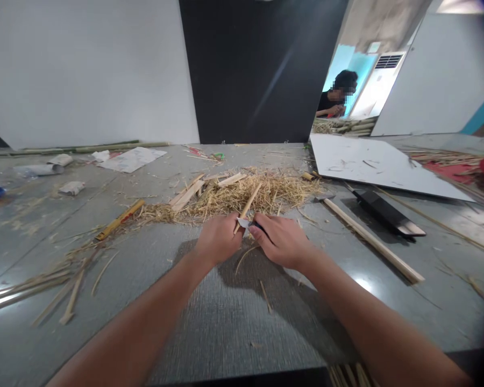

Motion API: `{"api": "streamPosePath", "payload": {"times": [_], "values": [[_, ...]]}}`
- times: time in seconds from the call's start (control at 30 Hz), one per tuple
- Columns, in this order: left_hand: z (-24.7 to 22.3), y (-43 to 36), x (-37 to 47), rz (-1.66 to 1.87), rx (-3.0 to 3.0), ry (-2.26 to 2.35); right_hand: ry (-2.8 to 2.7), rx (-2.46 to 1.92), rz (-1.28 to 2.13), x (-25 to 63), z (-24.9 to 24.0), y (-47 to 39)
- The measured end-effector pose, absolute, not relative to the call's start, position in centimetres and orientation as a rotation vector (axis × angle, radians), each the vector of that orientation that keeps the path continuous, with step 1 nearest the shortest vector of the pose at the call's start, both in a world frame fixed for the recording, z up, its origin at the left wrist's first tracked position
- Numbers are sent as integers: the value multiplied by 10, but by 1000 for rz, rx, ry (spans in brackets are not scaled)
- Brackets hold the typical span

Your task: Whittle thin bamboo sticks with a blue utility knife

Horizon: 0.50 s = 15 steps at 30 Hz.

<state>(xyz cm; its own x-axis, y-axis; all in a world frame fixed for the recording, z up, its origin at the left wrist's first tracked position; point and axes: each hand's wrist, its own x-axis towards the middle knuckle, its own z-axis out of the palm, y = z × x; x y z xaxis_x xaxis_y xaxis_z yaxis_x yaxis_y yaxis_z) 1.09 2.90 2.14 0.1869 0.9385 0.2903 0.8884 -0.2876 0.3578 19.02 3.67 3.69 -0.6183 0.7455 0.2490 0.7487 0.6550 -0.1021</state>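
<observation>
My left hand (pixel 221 236) is closed around a thin pale stick (pixel 250 200), which points up and away over a heap of shavings (pixel 282 188). In my right hand (pixel 284 239) is a knife (pixel 244 222) with a dark handle; its short bright blade lies against the stick, right beside the left fingers. Both hands are close together above the grey tabletop (pixel 193 333). A loose curled shaving (pixel 245 259) lies just below them. The lower part of the stick is hidden inside the left fist.
Left of the heap lie a yellow ruler-like strip (pixel 120 219) and several split sticks (pixel 70 295). To the right are a hammer-like tool with a wooden handle (pixel 371 239), a black phone-like device (pixel 389 214) and a white board (pixel 387 165). A person (pixel 339 97) sits beyond the partition.
</observation>
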Motion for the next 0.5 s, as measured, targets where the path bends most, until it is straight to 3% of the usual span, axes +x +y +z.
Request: {"api": "streamPosePath", "payload": {"times": [0.17, 0.33, 0.5], "values": [[25, 28, 14, 516, 2385, 1940, -2644, -1228, -91, 195, 40, 56], [30, 21, 20, 457, 2399, 1885, -2384, -1584, -67, 236, 47, 111], [29, 20, 22, 488, 2322, 1878, -2256, -1493, -13, 261, 40, 116]]}}
